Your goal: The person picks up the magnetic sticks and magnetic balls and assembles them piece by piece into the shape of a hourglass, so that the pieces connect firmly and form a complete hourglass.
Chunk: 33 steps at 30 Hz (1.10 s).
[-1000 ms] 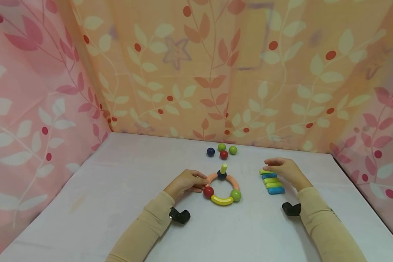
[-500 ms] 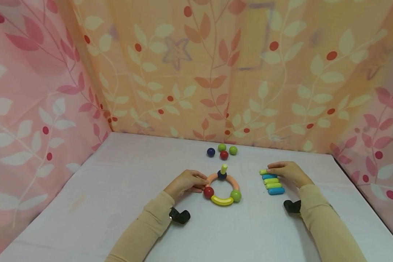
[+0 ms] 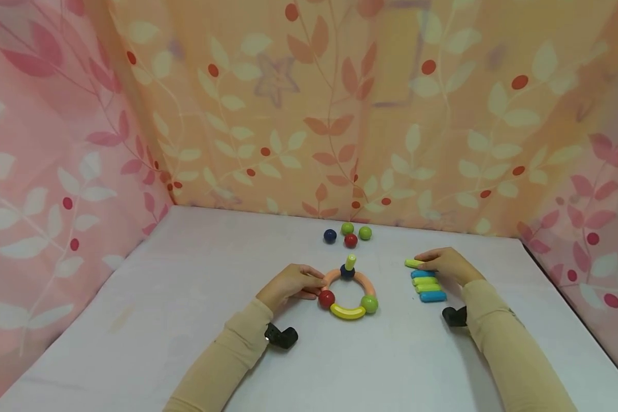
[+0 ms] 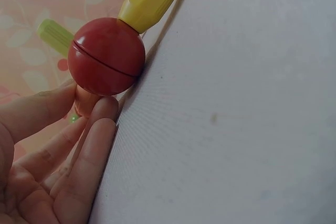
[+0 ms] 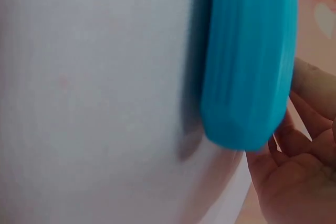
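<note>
My left hand (image 3: 292, 283) pinches a curved orange rod (image 4: 86, 100) of a ring toy, between thumb and fingers beside its red ball (image 3: 327, 298). The ring lies on the table; a yellow curved rod (image 3: 347, 312), a green ball (image 3: 369, 304) and a dark blue ball (image 3: 347, 272) are part of it. From the blue ball a lime green rod (image 3: 351, 262) sticks up. On the right, my right hand (image 3: 450, 265) pinches another lime green rod (image 3: 413, 263), just beyond a row of blue and green rods; the fingers hide its right end. A blue rod (image 5: 249, 61) fills the right wrist view.
Several loose balls, such as a red ball (image 3: 351, 240) and a dark blue ball (image 3: 330, 236), sit near the back of the white table (image 3: 226, 246). Blue and lime rods lie side by side, the nearest a blue rod (image 3: 433, 296). Patterned curtains (image 3: 226, 114) stand behind and at the sides.
My right hand has come down onto the farthest lime green rod, gripped it and shifted it slightly away from the row. My left hand keeps its hold on the ring.
</note>
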Each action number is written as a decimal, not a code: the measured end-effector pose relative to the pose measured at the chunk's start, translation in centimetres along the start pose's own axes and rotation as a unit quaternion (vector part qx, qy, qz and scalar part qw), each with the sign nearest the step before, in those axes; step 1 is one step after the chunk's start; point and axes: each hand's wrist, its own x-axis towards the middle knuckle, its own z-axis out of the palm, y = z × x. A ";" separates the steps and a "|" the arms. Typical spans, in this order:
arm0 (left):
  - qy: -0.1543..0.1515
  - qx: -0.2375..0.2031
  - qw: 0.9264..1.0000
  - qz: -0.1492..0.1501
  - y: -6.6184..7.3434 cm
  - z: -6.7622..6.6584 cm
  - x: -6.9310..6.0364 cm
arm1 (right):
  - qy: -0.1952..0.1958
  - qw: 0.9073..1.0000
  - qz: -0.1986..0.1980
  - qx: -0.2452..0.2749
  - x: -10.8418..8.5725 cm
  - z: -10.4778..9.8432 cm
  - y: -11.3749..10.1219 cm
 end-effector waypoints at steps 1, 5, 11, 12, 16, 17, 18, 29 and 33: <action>0.003 0.001 1.000 0.001 0.1 -0.1 0.0 | -0.001 1.000 -0.003 -0.002 0.2 0.0 -0.2; 0.007 0.003 1.000 0.000 0.1 -0.4 -0.2 | 0.001 1.000 0.005 0.000 0.5 0.3 -0.9; 0.003 -0.002 1.000 -0.001 -0.3 -0.2 -0.4 | 0.035 0.999 -0.021 0.020 -0.4 0.9 -1.2; 0.003 -0.003 1.000 0.000 -0.3 -0.2 -0.4 | 0.041 0.998 -0.028 0.026 -0.7 1.1 -1.4; 0.001 0.001 1.000 0.005 -0.2 -0.2 -0.5 | 0.055 0.996 -0.040 0.056 -2.3 2.2 -2.7; 0.001 0.001 1.000 0.004 -0.2 -0.2 -0.6 | 0.058 0.996 -0.041 0.062 -2.6 2.6 -3.1; 0.000 0.001 1.000 0.005 -0.2 -0.2 -0.6 | 0.058 0.995 -0.043 0.068 -3.0 2.9 -3.5; -0.004 -0.004 1.000 0.004 -0.1 -0.3 -0.8 | 0.044 0.992 -0.093 0.073 -6.0 6.8 -5.6; -0.003 -0.001 1.000 0.005 0.0 -0.2 -0.8 | 0.035 0.989 -0.108 0.096 -6.9 7.7 -6.1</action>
